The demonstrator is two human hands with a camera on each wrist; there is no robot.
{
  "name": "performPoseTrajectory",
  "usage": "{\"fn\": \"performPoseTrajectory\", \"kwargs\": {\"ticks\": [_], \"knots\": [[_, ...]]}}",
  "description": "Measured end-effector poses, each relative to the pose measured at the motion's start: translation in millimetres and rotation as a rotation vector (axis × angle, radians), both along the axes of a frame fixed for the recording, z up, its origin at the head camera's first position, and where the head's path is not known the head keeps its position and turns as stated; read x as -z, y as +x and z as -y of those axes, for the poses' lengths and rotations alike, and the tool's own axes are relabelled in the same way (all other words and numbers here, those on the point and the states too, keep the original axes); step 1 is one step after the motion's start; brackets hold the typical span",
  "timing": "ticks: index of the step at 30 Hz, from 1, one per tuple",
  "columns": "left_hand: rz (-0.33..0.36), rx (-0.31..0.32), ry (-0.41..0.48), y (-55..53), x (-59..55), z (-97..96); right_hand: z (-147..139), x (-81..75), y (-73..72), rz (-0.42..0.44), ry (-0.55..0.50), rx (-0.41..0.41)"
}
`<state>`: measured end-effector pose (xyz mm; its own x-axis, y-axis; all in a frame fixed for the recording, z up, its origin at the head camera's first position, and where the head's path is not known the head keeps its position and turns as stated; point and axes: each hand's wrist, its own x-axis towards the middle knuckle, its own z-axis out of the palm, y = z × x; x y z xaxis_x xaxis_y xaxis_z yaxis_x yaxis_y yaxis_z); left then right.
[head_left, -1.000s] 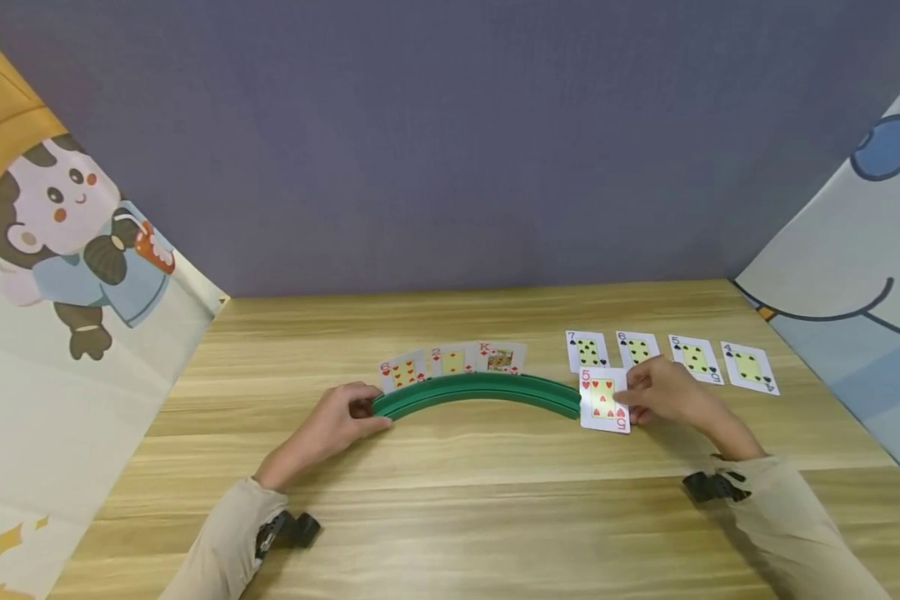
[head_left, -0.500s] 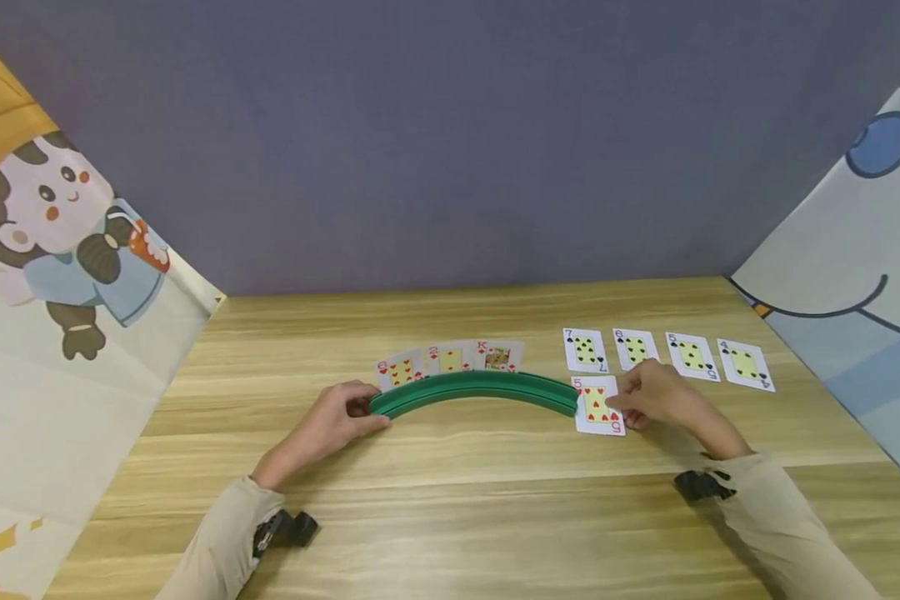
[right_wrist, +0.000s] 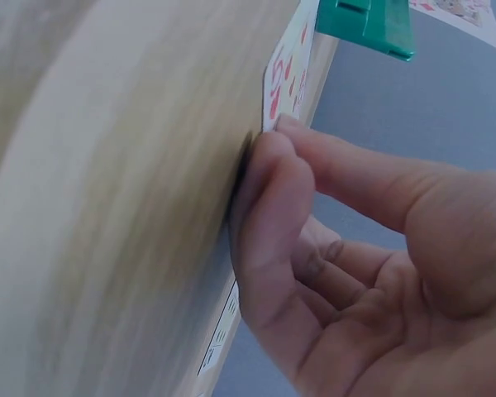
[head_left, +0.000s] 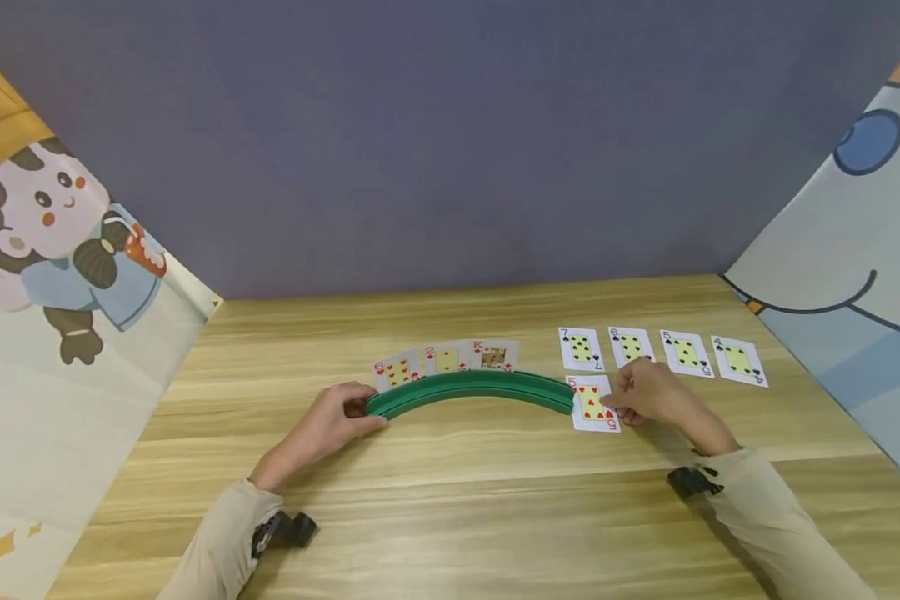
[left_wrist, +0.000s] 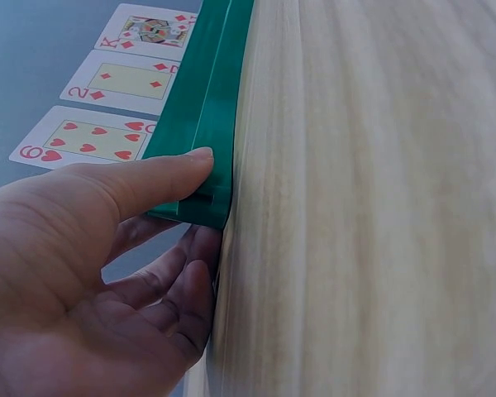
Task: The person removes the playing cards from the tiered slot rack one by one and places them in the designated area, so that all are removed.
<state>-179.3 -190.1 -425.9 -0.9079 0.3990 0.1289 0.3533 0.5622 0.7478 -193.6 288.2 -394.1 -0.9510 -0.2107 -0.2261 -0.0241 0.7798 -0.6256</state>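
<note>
A curved green card holder (head_left: 472,385) stands on the wooden table, and my left hand (head_left: 336,415) grips its left end, thumb on the front face in the left wrist view. Three cards stand in the holder: the six of hearts (head_left: 399,372), the two of diamonds (head_left: 447,358) and the king of diamonds (head_left: 493,356). Between thumb and fingertips my right hand (head_left: 651,392) pinches the right edge of the five of hearts (head_left: 592,404). That card lies low by the table, its left edge right at the holder's right end.
Behind my right hand a row of face-up spades lies on the table (head_left: 450,517): the seven (head_left: 581,348), the six (head_left: 630,345), the five (head_left: 685,353) and the four (head_left: 739,361). A grey-blue panel (head_left: 450,150) rises at the back, with cartoon-printed panels on both sides.
My right hand has lowered the five of hearts toward the table beside the holder's right end, uncovering the seven of spades. My left hand stays on the holder. The whole view shifts slightly.
</note>
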Motion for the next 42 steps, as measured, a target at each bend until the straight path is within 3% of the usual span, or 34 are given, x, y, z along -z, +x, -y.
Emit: {"fn": "performPoseTrajectory", "kwargs": {"ticks": [6, 13, 20, 28, 34, 42], "knots": [[0.008, -0.003, -0.001, 0.3, 0.2, 0.2, 0.9, -0.5, -0.6, 0.012, 0.005, -0.001], [0.005, -0.006, -0.008, 0.7, 0.8, -1.0, -1.8, -2.0, -1.7, 0.053, -0.061, 0.006], [0.015, 0.009, 0.001, -0.9, -0.6, -3.5, 2.1, -9.5, 0.3, 0.023, -0.124, 0.01], [0.019, 0.007, 0.019, -0.2, -2.5, -1.0, 20.2, -32.2, 5.9, -0.187, -0.068, -0.038], [0.023, 0.009, 0.012, 0.0, -1.9, 0.3, 42.0, -49.7, 13.4, -0.281, -0.08, -0.063], [0.025, 0.006, 0.0, -1.0, -1.3, 0.0, 74.2, -59.1, 12.8, -0.453, -0.077, -0.084]]}}
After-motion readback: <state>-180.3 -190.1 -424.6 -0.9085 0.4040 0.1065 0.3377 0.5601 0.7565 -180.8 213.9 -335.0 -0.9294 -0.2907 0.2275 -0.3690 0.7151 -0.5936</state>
